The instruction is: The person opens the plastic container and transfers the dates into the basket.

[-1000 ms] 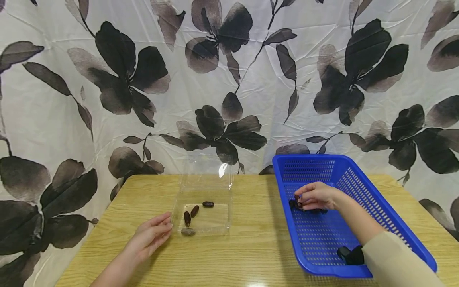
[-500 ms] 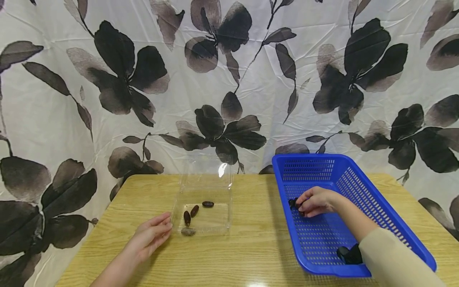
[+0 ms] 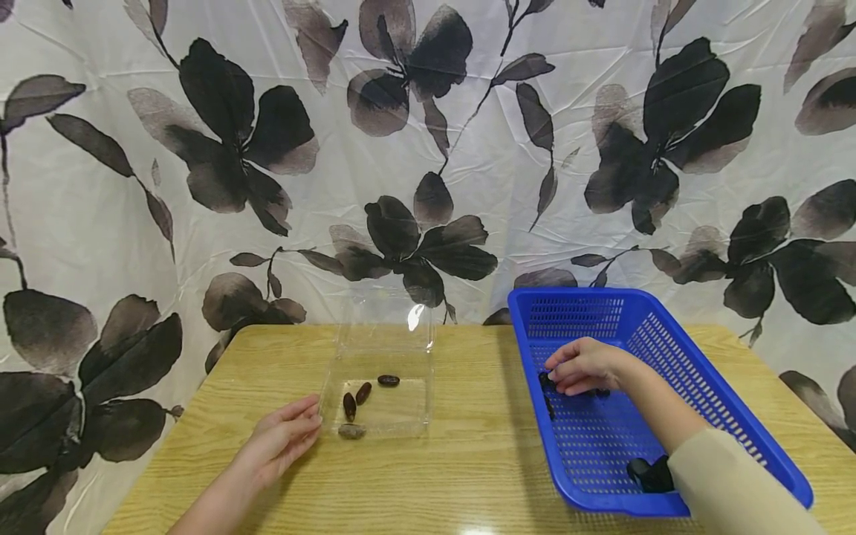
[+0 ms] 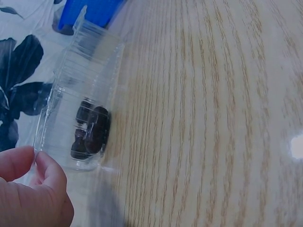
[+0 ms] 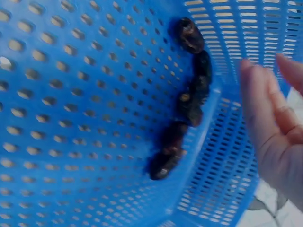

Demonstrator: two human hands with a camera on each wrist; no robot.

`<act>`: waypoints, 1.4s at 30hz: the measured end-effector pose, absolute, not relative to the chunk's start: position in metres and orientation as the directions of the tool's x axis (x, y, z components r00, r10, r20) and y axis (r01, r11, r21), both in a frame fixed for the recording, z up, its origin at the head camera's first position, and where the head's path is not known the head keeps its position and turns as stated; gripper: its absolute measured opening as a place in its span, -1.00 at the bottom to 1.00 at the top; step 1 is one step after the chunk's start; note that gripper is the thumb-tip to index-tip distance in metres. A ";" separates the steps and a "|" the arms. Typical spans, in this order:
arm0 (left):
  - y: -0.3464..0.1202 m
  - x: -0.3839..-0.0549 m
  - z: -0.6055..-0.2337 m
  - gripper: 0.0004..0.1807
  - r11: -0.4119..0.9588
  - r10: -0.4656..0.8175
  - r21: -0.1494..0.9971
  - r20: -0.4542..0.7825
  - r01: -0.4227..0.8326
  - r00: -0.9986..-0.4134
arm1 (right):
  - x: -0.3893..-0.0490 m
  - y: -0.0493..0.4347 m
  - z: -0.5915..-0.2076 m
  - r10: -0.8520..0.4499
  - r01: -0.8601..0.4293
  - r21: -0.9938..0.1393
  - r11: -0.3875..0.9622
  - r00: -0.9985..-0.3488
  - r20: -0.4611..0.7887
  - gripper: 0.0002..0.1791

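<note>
Dates [image 5: 190, 106], dark brown and wrinkled, lie in a row along one side of the blue basket's floor. Just above them hovers my right hand [image 3: 591, 365]. In the right wrist view its fingers [image 5: 258, 106] are fairly straight, the thumb apart, with nothing visible between them. On the left stands a clear plastic clamshell box [image 3: 397, 412], lid raised at the back. Several dates [image 3: 363, 393] lie inside it, near its left and front sides. My left hand [image 3: 284, 438] pinches the box's left edge between thumb and fingertip, as the left wrist view shows.
The blue perforated basket [image 3: 622, 505] takes up the table's right side. Black objects [image 3: 652, 474] lie in its near part, partly behind my right sleeve [image 3: 735, 483]. Wood-grain table [image 3: 468, 461] separates box and basket. A floral cloth [image 3: 521, 186] hangs behind.
My right hand dipped among the dates, then rose slightly and let go of the one it fingered. A date now shows by the basket's left wall. My left hand and the box stayed put.
</note>
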State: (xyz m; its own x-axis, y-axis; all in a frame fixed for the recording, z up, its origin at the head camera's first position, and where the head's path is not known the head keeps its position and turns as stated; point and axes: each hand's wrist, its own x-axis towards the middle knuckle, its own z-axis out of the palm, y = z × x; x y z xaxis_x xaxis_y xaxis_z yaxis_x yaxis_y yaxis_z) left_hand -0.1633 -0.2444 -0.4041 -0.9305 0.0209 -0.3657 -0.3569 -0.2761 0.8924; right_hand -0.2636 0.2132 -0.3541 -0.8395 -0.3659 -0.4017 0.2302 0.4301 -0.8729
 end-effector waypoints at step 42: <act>-0.244 -0.164 -0.404 -0.28 -0.275 0.025 0.892 -0.367 -0.360 -0.930 | -0.272 0.049 -0.285 -0.557 0.107 -0.932 0.346 -0.776 -0.296 -0.67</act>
State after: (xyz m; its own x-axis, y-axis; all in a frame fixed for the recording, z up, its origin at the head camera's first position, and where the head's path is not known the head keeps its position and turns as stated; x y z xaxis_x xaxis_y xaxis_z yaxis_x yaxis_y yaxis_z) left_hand -0.1637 -0.2436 -0.4045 -0.9297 0.0249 -0.3674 -0.3597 -0.2750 0.8916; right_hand -0.2721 0.0486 -0.2846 -0.7758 -0.5575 -0.2956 0.1068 0.3458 -0.9322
